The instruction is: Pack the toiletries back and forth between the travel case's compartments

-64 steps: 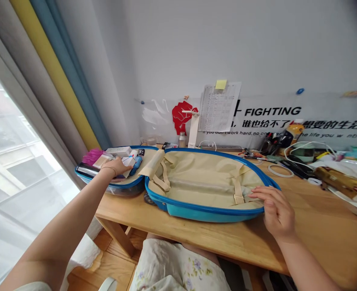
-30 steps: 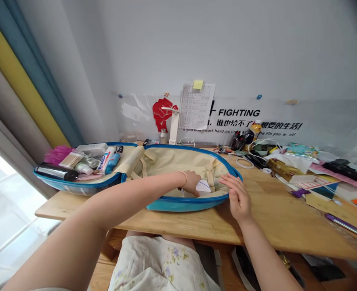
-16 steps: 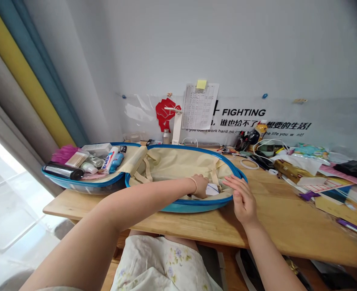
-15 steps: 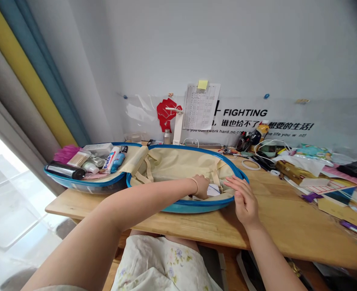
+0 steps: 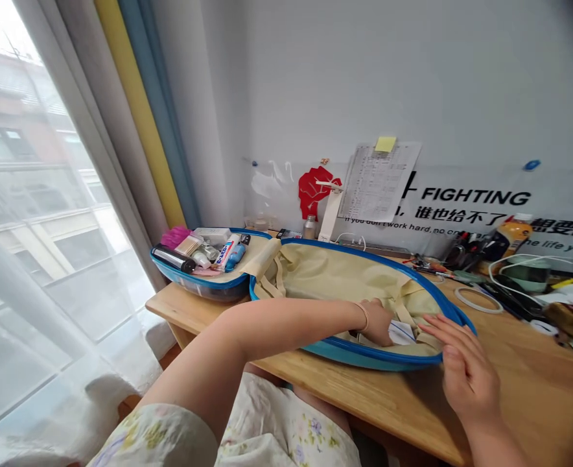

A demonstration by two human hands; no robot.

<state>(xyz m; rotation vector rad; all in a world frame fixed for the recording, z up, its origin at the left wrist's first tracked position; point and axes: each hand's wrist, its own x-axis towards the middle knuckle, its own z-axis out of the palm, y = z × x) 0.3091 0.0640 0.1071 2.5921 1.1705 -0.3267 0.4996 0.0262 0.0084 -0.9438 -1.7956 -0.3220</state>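
Inside the suitcase (image 5: pixel 330 275) are toiletries (image 5: pixel 227 253) and a white box (image 5: pixel 402 333)

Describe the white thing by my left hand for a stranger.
On the wooden table lies an open blue suitcase. In its right half, beside the left hand, sits the white thing. Unlike the beige lining, it's white with a dark line.

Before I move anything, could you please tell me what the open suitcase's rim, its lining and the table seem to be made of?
Rim: probably plastic, evenly blue and smooth, slightly glossy. Lining: likely thin matt fabric, judging by its wrinkles. Table: apparently wood or veneer, visible grain under satin sheen.
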